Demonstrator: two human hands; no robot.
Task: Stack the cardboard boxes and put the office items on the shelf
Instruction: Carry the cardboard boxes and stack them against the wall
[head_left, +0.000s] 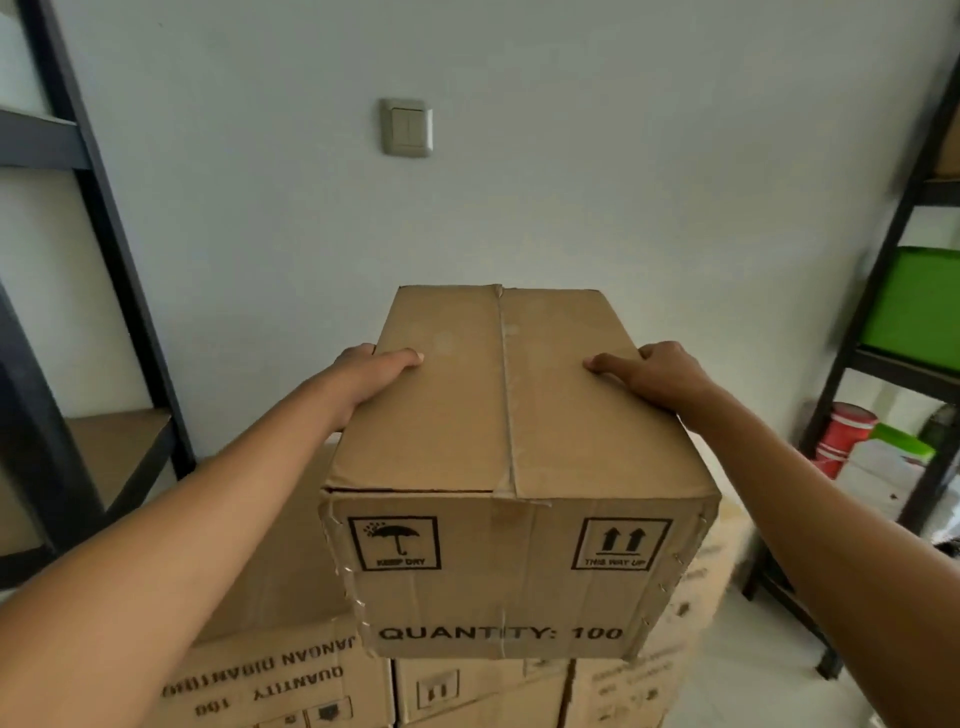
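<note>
Shelves: two dark racks, one (104, 218) at 9 o'clock, one (878, 322) at 3 o'clock.
Stack: at least four boxes (291, 670) below, at 6 o'clock.
Top box (514, 415): one, long axis running 6 to 12 o'clock, apparently on the stack.
Left hand (363, 374): clasps the box's 9 o'clock side, thumb on top.
Right hand (660, 374): clasps the 3 o'clock side; both equally near.

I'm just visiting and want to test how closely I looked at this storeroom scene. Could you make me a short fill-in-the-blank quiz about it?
1. Both hands, the left hand and the right hand, hold one cardboard ____.
2. Its near face reads QUANTITY: ____.
3. The bin on the right shelf is coloured ____.
4. The arrows symbol reads THIS WAY ____.

Missing words: box; 100; green; UP
</note>
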